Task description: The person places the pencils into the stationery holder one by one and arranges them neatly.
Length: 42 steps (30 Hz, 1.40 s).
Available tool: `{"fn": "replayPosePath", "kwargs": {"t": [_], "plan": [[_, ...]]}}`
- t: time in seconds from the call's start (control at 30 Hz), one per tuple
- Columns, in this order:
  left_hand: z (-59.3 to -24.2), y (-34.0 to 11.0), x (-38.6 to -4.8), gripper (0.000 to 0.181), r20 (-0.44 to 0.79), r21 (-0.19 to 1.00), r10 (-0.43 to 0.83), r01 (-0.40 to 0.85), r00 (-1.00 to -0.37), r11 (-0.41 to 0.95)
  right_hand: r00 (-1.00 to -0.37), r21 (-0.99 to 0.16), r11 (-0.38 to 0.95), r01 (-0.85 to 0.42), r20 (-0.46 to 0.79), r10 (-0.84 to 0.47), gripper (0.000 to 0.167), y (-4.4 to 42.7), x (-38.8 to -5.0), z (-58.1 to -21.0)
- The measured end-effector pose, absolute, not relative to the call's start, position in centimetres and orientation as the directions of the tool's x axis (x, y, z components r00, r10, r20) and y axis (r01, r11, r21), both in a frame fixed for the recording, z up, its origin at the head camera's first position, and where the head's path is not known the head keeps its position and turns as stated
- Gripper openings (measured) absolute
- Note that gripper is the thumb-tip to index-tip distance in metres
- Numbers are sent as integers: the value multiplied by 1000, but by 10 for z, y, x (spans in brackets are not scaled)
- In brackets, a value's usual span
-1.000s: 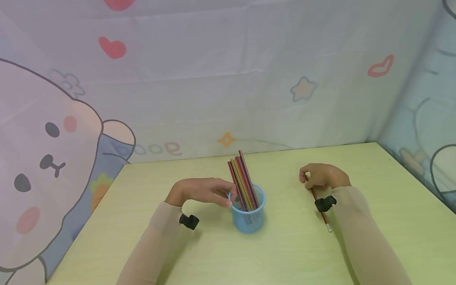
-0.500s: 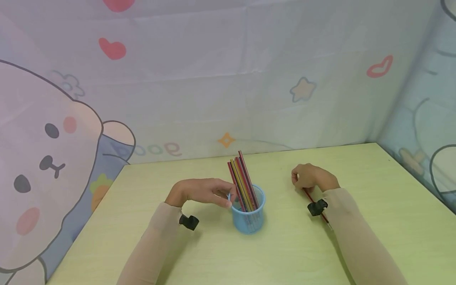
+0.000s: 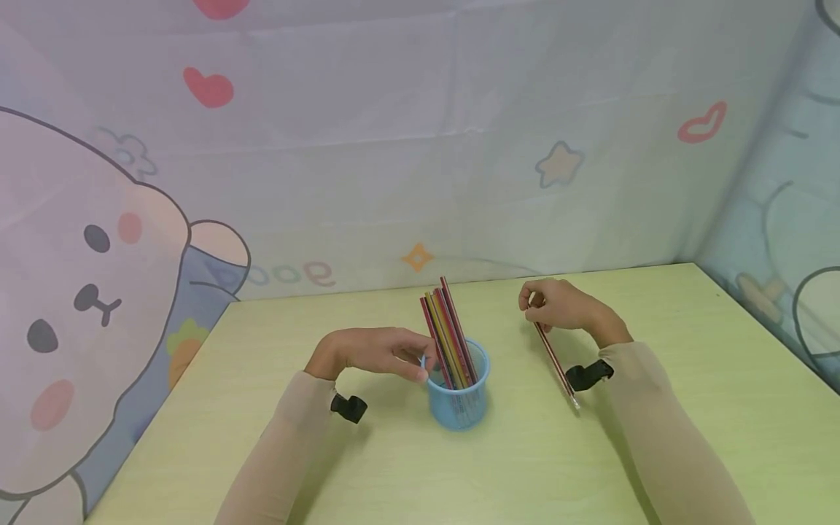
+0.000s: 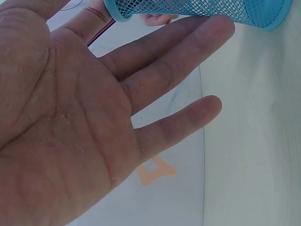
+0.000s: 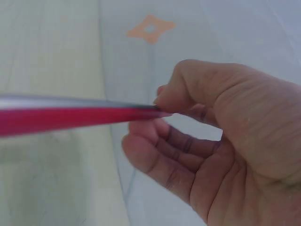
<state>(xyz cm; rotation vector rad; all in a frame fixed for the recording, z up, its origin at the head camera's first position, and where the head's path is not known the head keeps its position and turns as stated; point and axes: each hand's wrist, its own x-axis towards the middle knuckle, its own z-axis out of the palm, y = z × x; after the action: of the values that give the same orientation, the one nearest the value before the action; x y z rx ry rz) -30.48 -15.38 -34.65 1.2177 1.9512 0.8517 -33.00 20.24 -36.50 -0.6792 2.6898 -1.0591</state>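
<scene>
A light-blue mesh pencil cup (image 3: 457, 410) stands upright on the table, with several red, yellow and dark pencils (image 3: 448, 332) leaning in it. My left hand (image 3: 377, 351) pinches the cup's left rim between thumb and index finger. In the left wrist view its other fingers extend beside the mesh wall (image 4: 188, 6). My right hand (image 3: 566, 305), right of the cup, pinches a red pencil (image 3: 554, 361) near one end. That pencil slants down, its pale eraser end towards me. In the right wrist view the red pencil (image 5: 84, 118) shows a grey side, and the fingertips partly hide its end.
The pale yellow-green table (image 3: 695, 408) extends around the cup and both arms. Behind it hangs a printed cloth (image 3: 367, 189) with hearts, stars and a bear. Another cloth (image 3: 787, 219) borders the right side. A black wrist camera (image 3: 589, 375) sits above the pencil's lower end.
My right hand has moved left and slightly up, carrying the red pencil, whose eraser end has shifted left too. The left hand and the cup stay where they were.
</scene>
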Motion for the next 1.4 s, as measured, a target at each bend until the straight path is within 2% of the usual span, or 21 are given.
{"fn": "replayPosePath", "kwargs": {"t": [0.2,0.77,1.13,1.4], "plan": [[-347,-153,-305,6,-202,810,920,470,-336,349,-885,-740,549,-387,132,-446,13,195,-325,-350],[-348,-153,-306,6,-193,809,924,479,-329,340,-861,-736,449,-507,410,-300,17,174,-294,-306],[-348,-153,-307,6,-186,811,927,483,-325,331,-764,-685,339,-644,602,-234,17,157,-278,-295],[-350,-152,-307,6,-183,807,929,490,-321,329,-716,-670,257,-697,673,-187,19,147,-270,-289]]}}
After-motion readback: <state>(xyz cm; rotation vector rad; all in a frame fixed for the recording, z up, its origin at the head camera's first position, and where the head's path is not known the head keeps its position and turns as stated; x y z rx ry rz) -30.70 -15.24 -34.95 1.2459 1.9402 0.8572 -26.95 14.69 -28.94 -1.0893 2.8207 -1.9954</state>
